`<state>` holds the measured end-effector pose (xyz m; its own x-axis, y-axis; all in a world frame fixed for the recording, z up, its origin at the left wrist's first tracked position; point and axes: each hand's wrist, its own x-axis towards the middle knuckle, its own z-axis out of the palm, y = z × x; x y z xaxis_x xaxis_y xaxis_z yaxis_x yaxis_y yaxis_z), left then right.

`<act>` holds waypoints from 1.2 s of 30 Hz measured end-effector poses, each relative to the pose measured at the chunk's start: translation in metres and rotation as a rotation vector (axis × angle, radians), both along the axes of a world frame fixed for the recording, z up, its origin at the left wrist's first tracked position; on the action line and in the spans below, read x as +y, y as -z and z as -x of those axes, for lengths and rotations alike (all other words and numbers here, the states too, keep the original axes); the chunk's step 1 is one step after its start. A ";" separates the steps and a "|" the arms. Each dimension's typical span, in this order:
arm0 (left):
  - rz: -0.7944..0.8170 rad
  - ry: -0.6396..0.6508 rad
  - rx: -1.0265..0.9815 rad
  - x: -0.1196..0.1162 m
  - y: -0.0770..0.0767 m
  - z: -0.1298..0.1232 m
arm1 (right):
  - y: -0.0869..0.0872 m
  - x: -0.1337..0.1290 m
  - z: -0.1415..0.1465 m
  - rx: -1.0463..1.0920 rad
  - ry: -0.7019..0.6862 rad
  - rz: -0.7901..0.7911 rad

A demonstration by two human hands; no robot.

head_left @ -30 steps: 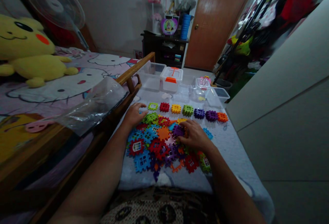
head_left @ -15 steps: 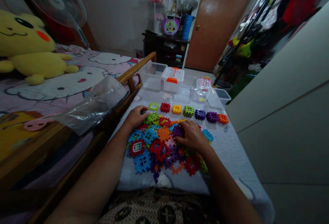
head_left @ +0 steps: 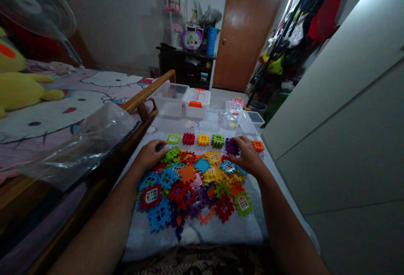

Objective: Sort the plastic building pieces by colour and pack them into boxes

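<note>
My right hand (head_left: 248,156) is closed on a purple interlocking block (head_left: 232,147) at the right part of a row of small blocks. Beyond it, an orange block (head_left: 258,146) ends the row. At the left edge of a loose pile, my left hand (head_left: 150,154) is curled, with a bit of a blue piece (head_left: 160,148) showing between thumb and fingers. A light green piece (head_left: 172,154) lies by its thumb. The pile holds several toothed plastic pieces, among them an orange square (head_left: 187,174), a red window piece (head_left: 150,196) and a blue window piece (head_left: 159,214).
Along the row stand a green window block (head_left: 173,138), a red block (head_left: 188,138), a yellow block (head_left: 203,140) and a green stack (head_left: 217,141). Clear plastic bins (head_left: 172,98) and a lidded box (head_left: 196,103) stand behind. A wooden bed rail (head_left: 151,91) borders the left side.
My right hand has moved from the pile to the row, carrying a purple piece. My left hand stays at the pile's left edge. The view has swung right.
</note>
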<state>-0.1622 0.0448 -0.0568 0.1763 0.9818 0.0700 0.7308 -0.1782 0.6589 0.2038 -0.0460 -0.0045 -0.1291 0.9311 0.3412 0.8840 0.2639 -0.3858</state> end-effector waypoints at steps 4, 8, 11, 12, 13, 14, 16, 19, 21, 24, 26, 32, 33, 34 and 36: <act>-0.014 -0.014 0.004 0.001 0.003 0.001 | -0.005 0.025 -0.057 -0.113 0.134 0.075; -0.028 -0.010 0.001 0.004 0.009 0.003 | 0.001 0.043 -0.086 -0.219 0.153 0.182; -0.042 -0.001 0.007 0.004 0.010 0.005 | 0.009 0.049 -0.094 -0.271 0.158 0.235; -0.040 0.002 0.012 0.004 0.010 0.005 | 0.011 0.050 -0.095 -0.284 0.160 0.246; -0.037 0.003 0.015 0.005 0.010 0.005 | 0.012 0.050 -0.095 -0.297 0.164 0.256; -0.032 0.006 0.016 0.005 0.011 0.005 | 0.014 0.050 -0.096 -0.310 0.170 0.266; -0.025 0.009 0.017 0.005 0.011 0.005 | 0.015 0.050 -0.095 -0.336 0.178 0.281; -0.023 0.004 0.015 0.005 0.012 0.006 | 0.016 0.050 -0.093 -0.372 0.178 0.304; -0.018 0.004 0.015 0.005 0.012 0.006 | 0.018 0.050 -0.091 -0.387 0.178 0.309; -0.007 0.002 0.018 0.004 0.010 0.005 | 0.019 0.048 -0.090 -0.360 0.206 0.273; -0.007 -0.006 0.024 0.003 0.007 0.004 | 0.017 0.042 -0.087 -0.306 0.237 0.216; -0.008 0.006 0.006 0.000 0.005 0.001 | -0.006 0.006 -0.050 0.000 0.085 0.056; -0.013 0.014 -0.006 -0.001 0.005 0.000 | -0.007 0.000 -0.039 0.061 0.020 0.103; -0.017 0.027 -0.018 -0.001 0.005 0.000 | -0.007 -0.005 -0.027 0.101 -0.042 0.149; -0.022 0.057 -0.037 -0.002 0.005 -0.001 | -0.004 -0.011 -0.002 0.121 -0.144 0.198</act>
